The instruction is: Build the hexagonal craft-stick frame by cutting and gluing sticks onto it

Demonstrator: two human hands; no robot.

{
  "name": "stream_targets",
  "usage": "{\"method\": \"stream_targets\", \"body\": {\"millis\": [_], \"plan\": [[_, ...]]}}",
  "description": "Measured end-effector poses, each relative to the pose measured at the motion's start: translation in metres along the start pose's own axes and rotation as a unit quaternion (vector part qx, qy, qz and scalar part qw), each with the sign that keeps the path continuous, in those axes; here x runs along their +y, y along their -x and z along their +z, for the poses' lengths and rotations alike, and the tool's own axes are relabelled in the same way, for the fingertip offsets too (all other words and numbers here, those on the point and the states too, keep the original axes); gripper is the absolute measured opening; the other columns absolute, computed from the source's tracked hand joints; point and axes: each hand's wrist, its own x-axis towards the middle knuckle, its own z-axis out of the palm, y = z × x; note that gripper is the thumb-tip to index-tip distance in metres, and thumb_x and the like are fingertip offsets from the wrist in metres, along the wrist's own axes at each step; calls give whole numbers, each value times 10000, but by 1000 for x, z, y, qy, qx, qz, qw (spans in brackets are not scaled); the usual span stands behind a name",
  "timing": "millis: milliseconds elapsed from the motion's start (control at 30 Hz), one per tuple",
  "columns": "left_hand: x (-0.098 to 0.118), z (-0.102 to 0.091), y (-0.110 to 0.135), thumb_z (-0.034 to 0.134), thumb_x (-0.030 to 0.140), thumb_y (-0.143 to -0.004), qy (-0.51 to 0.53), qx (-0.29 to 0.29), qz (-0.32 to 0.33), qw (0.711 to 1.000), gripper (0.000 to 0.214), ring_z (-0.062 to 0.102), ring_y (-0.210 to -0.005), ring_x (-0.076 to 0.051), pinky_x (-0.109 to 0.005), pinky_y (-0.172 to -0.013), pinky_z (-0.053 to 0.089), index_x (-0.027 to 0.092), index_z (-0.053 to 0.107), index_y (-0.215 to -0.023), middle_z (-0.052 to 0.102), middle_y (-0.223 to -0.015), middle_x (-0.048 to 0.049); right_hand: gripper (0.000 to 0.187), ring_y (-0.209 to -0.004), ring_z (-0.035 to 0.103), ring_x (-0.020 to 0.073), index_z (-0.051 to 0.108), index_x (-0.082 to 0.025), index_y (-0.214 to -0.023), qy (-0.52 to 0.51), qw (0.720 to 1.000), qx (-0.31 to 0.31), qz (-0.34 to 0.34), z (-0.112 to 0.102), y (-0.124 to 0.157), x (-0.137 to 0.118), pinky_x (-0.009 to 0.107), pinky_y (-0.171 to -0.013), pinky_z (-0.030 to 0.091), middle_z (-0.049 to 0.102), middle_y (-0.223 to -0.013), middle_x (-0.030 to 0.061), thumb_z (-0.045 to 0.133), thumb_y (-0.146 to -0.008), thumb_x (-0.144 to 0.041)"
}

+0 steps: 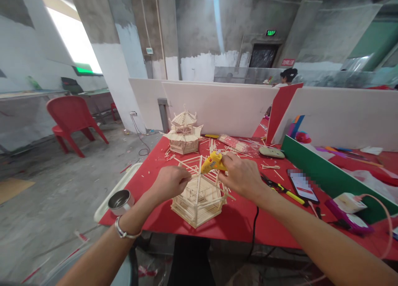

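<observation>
In my right hand (243,174) is a yellow hot glue gun (213,162), its nozzle pointing left and down at the top of a wooden stick frame. The frame (196,209) has a many-sided base of stacked thin sticks, with an upright and slanting sticks above it. My left hand (171,180) is closed in a pinch at the frame's left side; whatever its fingertips hold is hidden. Behind the frame stands a stick pagoda model (184,134) with tiered roofs.
Loose sticks and a bag of sticks (233,144) lie on the red table (149,207). A metal cup (120,201) sits at the left edge. On the right are pliers (290,194), a phone (303,185) and a green divider (329,169). A black cable (255,228) hangs over the front edge.
</observation>
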Motion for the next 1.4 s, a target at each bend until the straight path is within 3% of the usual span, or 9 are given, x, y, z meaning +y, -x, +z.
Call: {"method": "stream_targets", "body": {"millis": [200, 333, 500, 667, 967, 1400], "plan": [[0, -6, -1, 521, 351, -887, -15, -12, -23, 1000, 288, 573, -632, -150, -248, -540, 291, 221, 712, -716, 676, -670, -32, 221, -691, 612, 168, 601, -192, -1002, 0, 1000, 8, 0, 2, 0, 1, 299, -527, 234, 663, -993, 42, 524, -834, -313], [-7, -14, -6, 524, 404, -918, -6, 12, -45, 999, 293, 623, -714, -157, -242, -595, 360, 231, 746, -837, 724, -781, -28, 225, -701, 615, 165, 595, -190, -1008, -3, 1000, 5, 0, 2, 0, 1, 304, -526, 232, 663, -1015, 42, 528, -834, -315], [-25, -9, -28, 614, 275, -879, 17, 29, 73, 997, 152, 639, -900, -181, -264, -744, 438, 224, 757, -862, 715, -990, -62, 211, -686, 605, 164, 593, -189, -989, -4, 1000, 11, 1, 4, -1, 2, 304, -525, 208, 665, -985, 41, 528, -834, -318], [-42, 6, -47, 669, 274, -858, 51, 17, 159, 986, 119, 656, -903, -177, -281, -790, 450, 217, 765, -816, 721, -1001, -64, 212, -673, 599, 163, 594, -187, -986, -2, 1000, 14, 0, 5, -1, 3, 302, -520, 194, 662, -978, 47, 526, -833, -317], [-46, 15, -46, 685, 244, -846, 83, 19, 153, 985, 100, 675, -843, -164, -253, -757, 469, 205, 772, -820, 738, -959, -67, 231, -671, 592, 165, 598, -183, -1002, -3, 1000, 4, 1, 9, -3, 4, 301, -524, 188, 661, -984, 53, 525, -846, -338], [-43, 13, -46, 658, 155, -825, 111, -28, 104, 988, 127, 718, -865, -175, -232, -750, 502, 195, 774, -791, 761, -1041, -64, 233, -672, 599, 164, 599, -193, -1014, -2, 1000, 4, -2, 9, -1, 3, 302, -522, 209, 662, -982, 41, 527, -841, -332]]}}
